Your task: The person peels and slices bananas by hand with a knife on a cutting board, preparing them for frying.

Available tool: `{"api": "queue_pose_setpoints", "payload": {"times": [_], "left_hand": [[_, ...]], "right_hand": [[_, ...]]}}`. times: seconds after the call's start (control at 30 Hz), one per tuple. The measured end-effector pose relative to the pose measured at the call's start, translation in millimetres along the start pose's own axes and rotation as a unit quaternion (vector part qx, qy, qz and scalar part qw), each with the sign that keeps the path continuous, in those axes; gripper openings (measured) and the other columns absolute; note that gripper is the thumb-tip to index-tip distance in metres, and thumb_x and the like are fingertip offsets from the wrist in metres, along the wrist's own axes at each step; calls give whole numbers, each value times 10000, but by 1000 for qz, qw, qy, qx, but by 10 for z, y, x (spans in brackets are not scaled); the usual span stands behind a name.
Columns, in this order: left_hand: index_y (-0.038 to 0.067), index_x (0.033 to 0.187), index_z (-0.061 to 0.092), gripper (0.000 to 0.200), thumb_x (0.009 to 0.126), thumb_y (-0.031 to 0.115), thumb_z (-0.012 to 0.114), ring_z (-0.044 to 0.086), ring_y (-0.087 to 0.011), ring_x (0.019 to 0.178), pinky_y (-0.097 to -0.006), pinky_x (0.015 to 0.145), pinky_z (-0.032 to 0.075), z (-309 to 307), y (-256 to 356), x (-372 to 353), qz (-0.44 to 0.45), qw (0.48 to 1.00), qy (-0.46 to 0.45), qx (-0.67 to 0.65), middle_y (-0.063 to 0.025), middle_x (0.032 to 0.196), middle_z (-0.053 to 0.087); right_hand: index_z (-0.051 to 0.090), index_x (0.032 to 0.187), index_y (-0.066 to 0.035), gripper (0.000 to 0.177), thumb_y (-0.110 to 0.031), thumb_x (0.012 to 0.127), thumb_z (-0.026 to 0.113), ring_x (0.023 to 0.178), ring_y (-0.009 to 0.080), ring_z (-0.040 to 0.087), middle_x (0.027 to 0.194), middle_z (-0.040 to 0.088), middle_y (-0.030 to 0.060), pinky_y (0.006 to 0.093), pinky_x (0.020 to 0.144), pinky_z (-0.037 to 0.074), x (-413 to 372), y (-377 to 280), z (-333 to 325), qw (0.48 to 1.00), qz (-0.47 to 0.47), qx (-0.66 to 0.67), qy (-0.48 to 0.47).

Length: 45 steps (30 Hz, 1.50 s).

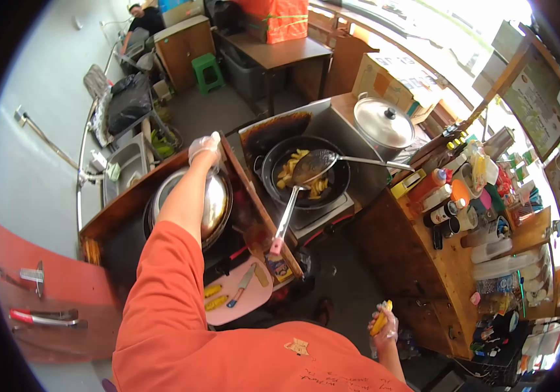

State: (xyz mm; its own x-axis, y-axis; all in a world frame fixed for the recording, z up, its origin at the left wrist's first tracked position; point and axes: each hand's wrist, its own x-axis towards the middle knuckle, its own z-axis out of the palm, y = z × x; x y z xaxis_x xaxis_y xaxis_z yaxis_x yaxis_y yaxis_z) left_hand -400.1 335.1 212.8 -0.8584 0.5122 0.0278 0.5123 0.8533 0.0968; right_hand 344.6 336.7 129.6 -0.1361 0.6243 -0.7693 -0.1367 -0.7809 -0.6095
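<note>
My left hand [204, 150], in a clear plastic glove, reaches past a large metal lid [216, 208] to the top of the wooden partition. Its fingers look curled, with a small white tip showing at them; what they hold is hidden. Low at the right, my gloved right hand [385, 325] grips a yellow banana [379, 322]. A pink cutting board [231, 316] lies in front of my body. On it rest a knife [243, 285] and yellow banana pieces [215, 303].
A black wok [268, 175] on the stove holds yellow pieces in oil, with two skimmers [312, 166] across it. Behind stands a lidded pot [384, 122]. Bottles [438, 196] crowd the wooden counter at right. A sink [126, 166] is at left; a person [147, 19] sits far back.
</note>
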Motion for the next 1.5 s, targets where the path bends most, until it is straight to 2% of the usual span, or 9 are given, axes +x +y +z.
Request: {"api": "queue_pose_setpoints", "payload": {"times": [0.27, 0.37, 0.5, 0.53, 0.8, 1.0, 1.2, 1.33, 1.5], "left_hand": [[128, 1472, 465, 556, 951, 312, 531, 573, -349, 1291, -450, 1062, 488, -170, 173, -24, -1, 989, -146, 35, -168, 1421, 573], [125, 1371, 529, 513, 890, 301, 564, 619, -370, 1223, -453, 1015, 514, 84, 33, 190, 63, 991, -99, 68, -191, 1316, 640], [82, 875, 760, 337, 844, 388, 623, 709, -366, 947, -451, 847, 560, -129, -130, 163, 97, 994, 47, -1, -182, 997, 736], [59, 833, 757, 391, 866, 426, 628, 711, -364, 879, -455, 806, 564, -266, -188, 115, 225, 966, 116, 58, -179, 919, 733], [62, 727, 690, 348, 864, 382, 716, 660, -417, 751, -492, 675, 497, -1673, -481, -1154, 86, 889, 422, -158, -202, 770, 678], [19, 809, 629, 146, 867, 145, 674, 592, -320, 652, -417, 629, 460, -1931, -228, -3479, 98, 800, 521, -280, -135, 714, 609], [-8, 832, 600, 151, 864, 133, 646, 611, -283, 672, -390, 628, 470, -1170, 615, -5232, 88, 829, 433, -341, -142, 768, 631], [-23, 884, 660, 138, 877, 110, 695, 640, -167, 692, -303, 642, 493, -723, 788, -5810, 20, 795, 379, -473, -96, 784, 692], [-53, 1020, 696, 206, 861, 70, 740, 657, -134, 742, -268, 690, 517, -445, 743, -6099, -21, 828, 17, -561, -96, 882, 718]], "right_hand": [[625, 1010, -147, 191, -284, 886, 672, 604, 165, 520, 754, 563, 14, 321, 554, 459, -138, 445, 183, 998, 36, 37, 38], [601, 1035, -130, 233, -245, 872, 721, 576, 168, 532, 733, 565, 31, 330, 529, 470, -187, 440, 364, 998, 35, 39, 36], [582, 1065, -125, 281, -217, 866, 758, 560, 159, 532, 721, 563, 33, 327, 510, 472, -205, 329, 522, 999, 36, -19, 3], [579, 1057, -125, 276, -213, 868, 760, 556, 153, 526, 717, 559, 29, 321, 506, 463, -186, 300, 549, 998, 42, -51, -17], [573, 911, -103, 249, -201, 854, 795, 540, 158, 533, 663, 554, 30, 316, 521, 471, -118, -92, 1184, 966, 66, -114, -221], [572, 1071, -49, 230, -108, 922, 738, 1029, 281, 704, 1063, 675, 115, 459, 945, 595, -432, -71, 2103, 893, 61, 49, -444], [584, 1143, -80, 230, -184, 969, 692, 1088, 268, 649, 1236, 646, 109, 462, 1005, 549, -678, 119, 2301, 889, 161, 135, -407], [627, 1050, -138, 152, -104, 937, 723, 792, 144, 616, 888, 611, -5, 348, 800, 556, -681, 0, 1975, 900, 104, 91, -413], [600, 982, -111, 219, -39, 874, 776, 802, 137, 647, 928, 650, 8, 296, 723, 531, -665, -299, 1787, 931, -29, -30, -362]]}}
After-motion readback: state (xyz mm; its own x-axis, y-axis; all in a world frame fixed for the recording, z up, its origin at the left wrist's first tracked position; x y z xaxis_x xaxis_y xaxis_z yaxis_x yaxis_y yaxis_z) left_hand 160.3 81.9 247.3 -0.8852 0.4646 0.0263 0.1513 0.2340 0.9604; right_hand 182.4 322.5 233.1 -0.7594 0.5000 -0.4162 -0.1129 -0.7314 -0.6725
